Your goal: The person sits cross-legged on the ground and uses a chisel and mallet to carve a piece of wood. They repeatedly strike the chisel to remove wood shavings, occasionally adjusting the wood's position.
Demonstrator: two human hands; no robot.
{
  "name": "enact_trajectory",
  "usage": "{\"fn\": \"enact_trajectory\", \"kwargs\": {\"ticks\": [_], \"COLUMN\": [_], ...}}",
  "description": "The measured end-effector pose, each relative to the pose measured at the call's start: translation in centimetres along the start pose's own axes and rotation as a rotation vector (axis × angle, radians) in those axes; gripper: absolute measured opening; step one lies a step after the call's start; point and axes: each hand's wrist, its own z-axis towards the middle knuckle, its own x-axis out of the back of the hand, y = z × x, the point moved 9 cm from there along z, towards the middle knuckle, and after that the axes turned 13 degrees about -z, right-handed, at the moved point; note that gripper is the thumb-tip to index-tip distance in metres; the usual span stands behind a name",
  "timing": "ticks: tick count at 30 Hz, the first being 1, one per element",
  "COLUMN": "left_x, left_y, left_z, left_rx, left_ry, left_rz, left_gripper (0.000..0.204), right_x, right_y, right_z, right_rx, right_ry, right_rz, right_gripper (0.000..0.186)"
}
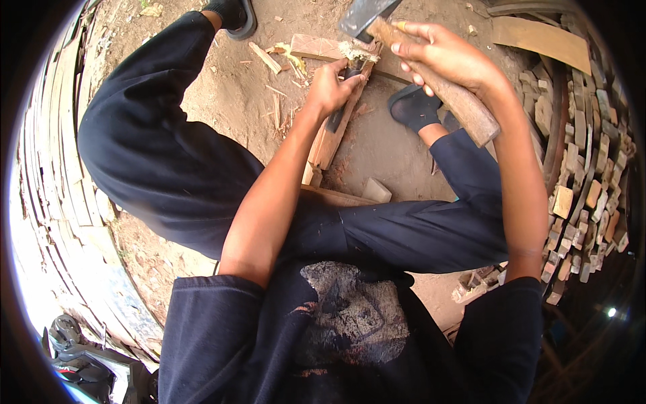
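Observation:
My left hand (330, 87) is closed around a chisel (353, 67), whose pale top end is frayed and splayed. Its dark blade points down along a long wooden beam (330, 143) lying on the ground between my legs; the tip's contact with the wood is hard to make out. Just up and to the right, my right hand (437, 57) grips the thick wooden handle of a hatchet (464, 108). The hatchet's dark metal head (363, 19) hangs above and close to the chisel's frayed end.
A second wooden piece (313, 46) lies crosswise beyond the beam. Chips and an offcut (265, 58) litter the dirt. Stacked wood blocks (579, 168) stand at right, long planks (67, 135) at left. My dark shoe (412, 106) is right of the beam. A motorcycle (94, 370) stands lower left.

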Motion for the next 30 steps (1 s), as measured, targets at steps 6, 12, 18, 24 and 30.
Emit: {"fn": "enact_trajectory", "kwargs": {"ticks": [6,12,18,24,30], "left_x": [-0.3,0.0,0.0,-0.4,-0.1], "left_y": [-0.7,1.5,0.4,0.6,0.2], "left_z": [0.1,-0.9,-0.7,-1.1,-0.8], "left_rx": [0.045,0.054,0.082,0.158,0.085], "left_ry": [-0.056,-0.05,-0.057,-0.068,-0.057], "left_rz": [-0.054,0.023,0.028,-0.031,0.007], "left_gripper": [0.053,0.054,0.049,0.043,0.043], "right_x": [-1.7,0.8,-1.0,-0.1,-0.4], "right_y": [1.1,0.3,1.9,2.9,2.0], "right_z": [0.7,0.8,0.6,0.2,0.0], "right_rx": [-0.04,-0.008,-0.085,-0.078,-0.04], "right_ry": [-0.078,0.123,-0.025,0.177,0.014], "right_rz": [-0.01,0.054,-0.052,0.021,0.102], "right_gripper": [0.066,0.064,0.061,0.066,0.065]}}
